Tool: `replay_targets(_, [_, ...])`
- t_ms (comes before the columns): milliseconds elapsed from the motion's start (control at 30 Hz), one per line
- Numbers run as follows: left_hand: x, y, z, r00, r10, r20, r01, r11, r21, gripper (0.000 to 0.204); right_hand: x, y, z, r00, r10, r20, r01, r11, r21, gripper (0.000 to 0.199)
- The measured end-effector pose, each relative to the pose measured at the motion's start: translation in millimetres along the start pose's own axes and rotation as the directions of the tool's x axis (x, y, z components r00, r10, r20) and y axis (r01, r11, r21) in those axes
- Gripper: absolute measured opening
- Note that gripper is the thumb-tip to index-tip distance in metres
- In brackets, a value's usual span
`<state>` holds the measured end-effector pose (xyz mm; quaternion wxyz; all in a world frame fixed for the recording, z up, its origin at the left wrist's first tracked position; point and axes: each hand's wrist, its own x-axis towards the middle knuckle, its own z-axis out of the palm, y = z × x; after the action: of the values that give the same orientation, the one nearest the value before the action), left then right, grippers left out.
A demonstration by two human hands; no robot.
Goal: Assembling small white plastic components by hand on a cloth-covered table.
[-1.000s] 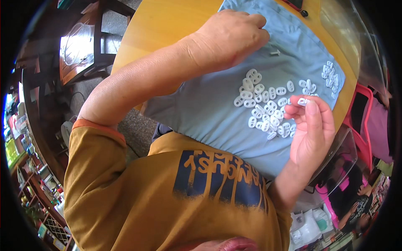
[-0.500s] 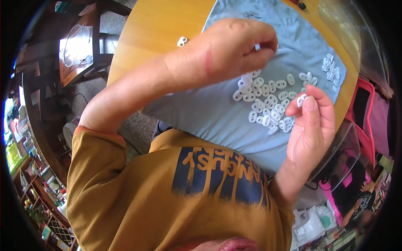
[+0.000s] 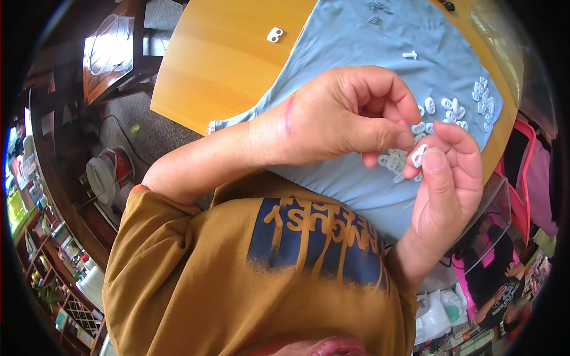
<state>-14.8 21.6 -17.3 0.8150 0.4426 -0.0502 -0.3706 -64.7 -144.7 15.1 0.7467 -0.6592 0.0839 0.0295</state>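
My right hand [image 3: 446, 178] pinches a small white plastic piece with holes [image 3: 420, 155] between thumb and fingertips. Close to it on the left, my left hand [image 3: 356, 113] is curled, its thumb and index fingertip near each other; whatever they may hold is hidden. Below both hands, a blue cloth [image 3: 350, 44] covers part of the table. Oval white two-hole pieces [image 3: 454, 113] lie loose on it, and more oval pieces [image 3: 393, 161] show partly under my fingers. A small white T-shaped piece [image 3: 409, 55] lies alone farther up the cloth.
Smaller white pieces [image 3: 485, 101] form a group at the cloth's right edge. Small thin pieces [image 3: 378, 8] lie at its far end. One white two-hole piece [image 3: 274, 35] rests on the bare wooden table [image 3: 231, 59]. A red-framed chair [image 3: 527, 178] stands at the right.
My left hand has come down from farther up the cloth to beside my right hand. The T-shaped piece now shows. My right hand still holds its white piece.
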Motion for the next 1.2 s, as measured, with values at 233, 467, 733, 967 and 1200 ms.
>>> replay_targets(233, [-3.4,-1.3,-4.1,0.995,0.086,0.051,-0.09,0.992,0.09,0.018,-1.2,-1.2,0.0,0.997,0.016,0.071,-0.014,1.0,-0.027,0.027])
replay_targets(467, [-4.0,-1.8,-5.9,0.993,0.074,0.091,-0.086,0.986,0.143,0.018,-2.0,-2.1,-0.3,0.994,0.081,0.073,-0.077,0.995,-0.063,0.027])
replay_targets(733, [-4.1,-7.0,-8.8,0.979,0.172,0.106,-0.198,0.922,0.334,0.019,-3.7,-1.3,-1.5,0.991,0.1,0.089,-0.087,0.986,-0.139,0.025])
replay_targets(967, [-5.9,-2.1,-4.8,0.93,0.322,0.175,-0.36,0.709,0.607,0.013,-6.6,1.7,3.2,0.994,0.006,0.113,0.026,0.96,-0.28,0.023])
replay_targets(1200, [-3.5,-5.4,-2.4,0.877,0.447,0.179,-0.44,0.593,0.674,0.009,-8.3,8.3,7.7,0.999,-0.028,0.044,0.039,0.963,-0.266,0.024])
